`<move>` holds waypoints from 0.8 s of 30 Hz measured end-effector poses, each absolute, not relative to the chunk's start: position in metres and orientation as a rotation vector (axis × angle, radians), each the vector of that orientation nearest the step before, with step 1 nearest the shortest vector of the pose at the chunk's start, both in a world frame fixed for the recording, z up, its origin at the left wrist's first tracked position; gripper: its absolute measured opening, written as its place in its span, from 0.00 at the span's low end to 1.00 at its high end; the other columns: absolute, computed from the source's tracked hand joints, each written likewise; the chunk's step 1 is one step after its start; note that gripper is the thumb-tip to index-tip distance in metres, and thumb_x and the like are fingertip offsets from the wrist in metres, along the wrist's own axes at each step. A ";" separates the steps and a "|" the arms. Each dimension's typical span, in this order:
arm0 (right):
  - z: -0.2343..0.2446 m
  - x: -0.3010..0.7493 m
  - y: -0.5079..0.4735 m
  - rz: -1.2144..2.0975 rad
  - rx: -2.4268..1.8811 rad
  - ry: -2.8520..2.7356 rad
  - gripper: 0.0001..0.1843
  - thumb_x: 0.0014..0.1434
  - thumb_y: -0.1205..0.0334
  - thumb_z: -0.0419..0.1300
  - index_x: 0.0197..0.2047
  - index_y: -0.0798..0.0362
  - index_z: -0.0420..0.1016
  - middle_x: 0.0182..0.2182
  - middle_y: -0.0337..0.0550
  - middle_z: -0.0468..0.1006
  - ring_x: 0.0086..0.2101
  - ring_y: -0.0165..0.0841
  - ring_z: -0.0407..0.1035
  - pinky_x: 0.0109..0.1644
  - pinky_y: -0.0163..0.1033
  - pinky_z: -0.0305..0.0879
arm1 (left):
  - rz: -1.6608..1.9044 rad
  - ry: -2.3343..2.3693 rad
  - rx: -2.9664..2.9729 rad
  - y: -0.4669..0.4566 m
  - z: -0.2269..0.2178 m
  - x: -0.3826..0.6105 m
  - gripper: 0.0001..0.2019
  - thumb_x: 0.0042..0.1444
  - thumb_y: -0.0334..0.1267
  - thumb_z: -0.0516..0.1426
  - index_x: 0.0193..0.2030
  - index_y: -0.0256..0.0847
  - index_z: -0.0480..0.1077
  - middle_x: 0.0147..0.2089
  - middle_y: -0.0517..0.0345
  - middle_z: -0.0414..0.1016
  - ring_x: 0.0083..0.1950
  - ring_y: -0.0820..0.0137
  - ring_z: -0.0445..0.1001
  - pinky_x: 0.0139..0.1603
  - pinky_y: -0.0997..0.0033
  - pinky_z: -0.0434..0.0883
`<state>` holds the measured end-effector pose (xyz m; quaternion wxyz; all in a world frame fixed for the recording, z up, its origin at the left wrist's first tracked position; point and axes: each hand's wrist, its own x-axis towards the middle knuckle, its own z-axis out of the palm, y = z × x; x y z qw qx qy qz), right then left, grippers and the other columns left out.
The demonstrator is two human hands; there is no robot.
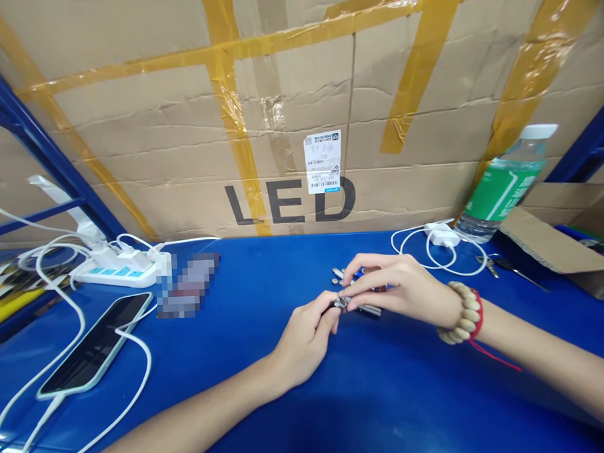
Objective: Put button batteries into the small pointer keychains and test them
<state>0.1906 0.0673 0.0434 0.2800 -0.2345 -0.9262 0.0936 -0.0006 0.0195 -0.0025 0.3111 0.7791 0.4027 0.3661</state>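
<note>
My left hand (307, 336) and my right hand (392, 286) meet over the blue table (379, 390), just right of its middle. Both pinch a small metal part (342, 302) between their fingertips. A short silvery cylinder (368, 310) sticks out under my right fingers. A few more small metal pieces (338, 273) lie on the table just behind my right hand, partly hidden by it. My right wrist wears a bead bracelet (462, 313) and a red string.
A phone (94, 346) on a white cable lies at the left, with a white power strip (116, 269) behind it. A charger with coiled cable (442, 237), a green-labelled bottle (505, 184), scissors (504, 266) and an open carton (553, 245) stand at the right. A taped cardboard box (297, 106) walls the back.
</note>
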 end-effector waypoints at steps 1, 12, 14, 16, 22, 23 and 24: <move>0.044 0.190 0.067 0.283 -0.626 -2.479 0.14 0.57 0.51 0.57 0.37 0.49 0.80 0.36 0.43 0.76 0.28 0.27 0.69 0.32 0.31 0.63 | 0.962 1.059 2.060 0.019 -0.002 -0.001 0.10 0.63 0.35 0.43 0.33 0.41 0.62 0.26 0.64 0.63 0.28 0.75 0.63 0.33 0.77 0.62; 0.044 0.190 0.066 0.296 -0.575 -2.489 0.14 0.60 0.54 0.54 0.35 0.51 0.80 0.34 0.44 0.74 0.28 0.27 0.68 0.33 0.33 0.64 | 0.964 1.052 2.049 0.018 -0.004 -0.001 0.09 0.62 0.36 0.44 0.36 0.41 0.63 0.27 0.63 0.64 0.28 0.74 0.64 0.32 0.77 0.62; 0.046 0.190 0.066 0.320 -0.564 -2.483 0.14 0.59 0.55 0.55 0.35 0.52 0.80 0.34 0.44 0.73 0.29 0.27 0.68 0.33 0.33 0.64 | 0.972 1.042 2.081 0.018 -0.004 -0.001 0.10 0.62 0.35 0.43 0.35 0.41 0.63 0.28 0.62 0.65 0.29 0.74 0.64 0.33 0.76 0.62; 0.047 0.191 0.066 0.331 -0.561 -2.486 0.13 0.59 0.56 0.56 0.35 0.52 0.79 0.34 0.44 0.73 0.29 0.27 0.68 0.33 0.33 0.64 | 0.983 1.033 2.108 0.017 -0.004 -0.002 0.10 0.62 0.34 0.43 0.35 0.41 0.63 0.30 0.60 0.65 0.30 0.73 0.64 0.34 0.76 0.62; 0.049 0.192 0.065 0.289 -0.583 -2.554 0.11 0.60 0.58 0.55 0.35 0.53 0.78 0.35 0.43 0.73 0.29 0.26 0.68 0.33 0.32 0.63 | 0.989 1.001 2.136 0.019 -0.006 -0.003 0.10 0.62 0.32 0.43 0.36 0.40 0.64 0.29 0.61 0.65 0.30 0.74 0.64 0.35 0.76 0.62; 0.050 0.192 0.064 0.283 -0.588 -2.565 0.11 0.60 0.59 0.55 0.35 0.53 0.78 0.35 0.42 0.73 0.29 0.26 0.68 0.33 0.32 0.63 | 0.985 0.996 2.135 0.019 -0.006 -0.003 0.10 0.62 0.31 0.43 0.36 0.40 0.64 0.28 0.61 0.65 0.30 0.74 0.64 0.35 0.77 0.62; 0.050 0.192 0.063 0.281 -0.588 -2.570 0.11 0.60 0.59 0.56 0.35 0.53 0.78 0.35 0.42 0.73 0.29 0.26 0.68 0.33 0.32 0.63 | 0.981 0.990 2.133 0.019 -0.006 -0.003 0.09 0.61 0.31 0.44 0.36 0.40 0.64 0.28 0.62 0.65 0.30 0.74 0.64 0.35 0.77 0.62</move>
